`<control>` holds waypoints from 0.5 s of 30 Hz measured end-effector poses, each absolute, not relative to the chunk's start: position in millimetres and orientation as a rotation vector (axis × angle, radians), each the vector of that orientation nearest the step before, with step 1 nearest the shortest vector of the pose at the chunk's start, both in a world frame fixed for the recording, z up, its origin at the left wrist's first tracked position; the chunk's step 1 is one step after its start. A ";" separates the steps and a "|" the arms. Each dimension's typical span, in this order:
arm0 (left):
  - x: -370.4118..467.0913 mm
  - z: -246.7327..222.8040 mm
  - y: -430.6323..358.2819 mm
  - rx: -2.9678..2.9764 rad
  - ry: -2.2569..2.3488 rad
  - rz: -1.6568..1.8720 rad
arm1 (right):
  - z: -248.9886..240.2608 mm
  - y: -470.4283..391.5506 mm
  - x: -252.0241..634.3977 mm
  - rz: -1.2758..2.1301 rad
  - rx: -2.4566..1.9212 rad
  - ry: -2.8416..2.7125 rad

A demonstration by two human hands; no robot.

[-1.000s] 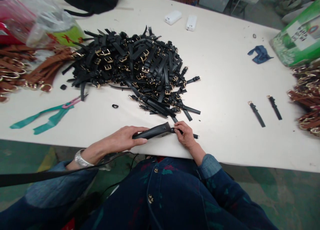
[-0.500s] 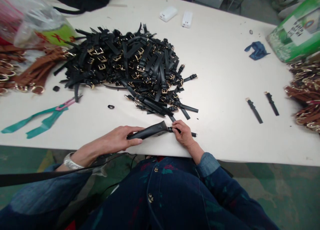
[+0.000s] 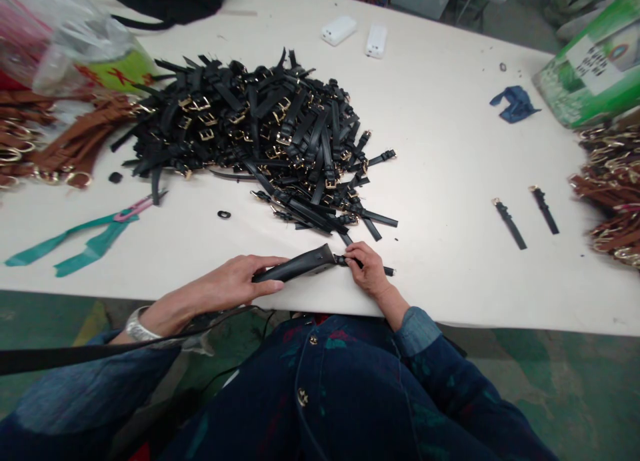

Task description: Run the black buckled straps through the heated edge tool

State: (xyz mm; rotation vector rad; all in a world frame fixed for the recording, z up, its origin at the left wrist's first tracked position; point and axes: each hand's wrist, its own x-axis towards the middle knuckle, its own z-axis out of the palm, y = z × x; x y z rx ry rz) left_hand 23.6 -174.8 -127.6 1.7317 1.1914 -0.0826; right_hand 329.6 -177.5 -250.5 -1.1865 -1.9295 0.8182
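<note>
Only the view had shifted slightly since the earlier frame: just in front of the pile [image 3: 305, 124], the left hand [image 3: 230, 282] gripped a black piece [image 3: 295, 265] while the right hand [image 3: 371, 272] pinched a strap [image 3: 389, 271] at its end, seemingly aligning them, which called for steady fingers.

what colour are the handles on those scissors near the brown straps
Teal wrapping on the handles, seen best in the head view.

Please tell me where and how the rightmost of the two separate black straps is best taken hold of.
I would pinch the black strap by its long edges, just below the gold buckle, coming straight down from above. The strap looks thicker there, while its plain tail lies flat on the table, and nothing touches either edge.
</note>
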 end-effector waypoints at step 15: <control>40.1 -133.5 -172.7 1.715 1.258 -0.090 | -244.2 -178.2 328.1 0.806 -1.181 -1.933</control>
